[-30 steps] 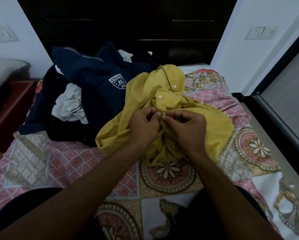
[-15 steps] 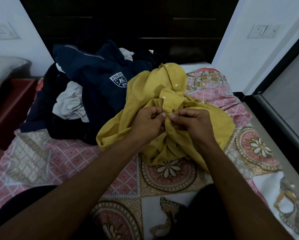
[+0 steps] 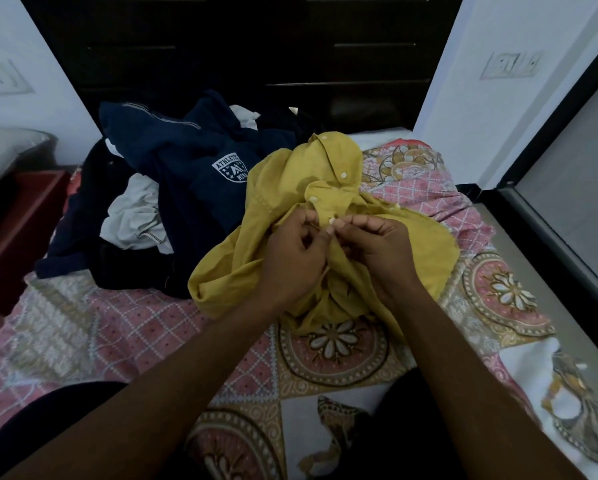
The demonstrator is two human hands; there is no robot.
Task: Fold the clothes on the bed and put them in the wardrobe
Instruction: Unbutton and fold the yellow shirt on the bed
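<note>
1. left hand (image 3: 292,261) and right hand (image 3: 382,251), fingers curled, pinch the placket of the yellow shirt (image 3: 283,188) on either side of a white button (image 3: 332,221).
2. placket axis runs from the fingertips away toward the collar (image 3: 332,154); both hands equally near.
3. shirt lies crumpled and unfolded on the bed (image 3: 117,323), touching the navy garment (image 3: 193,168).

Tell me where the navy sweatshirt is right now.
Head view: the navy sweatshirt tops the clothes pile on the far side of the bed, left of the yellow shirt, which overlaps its edge.
</note>
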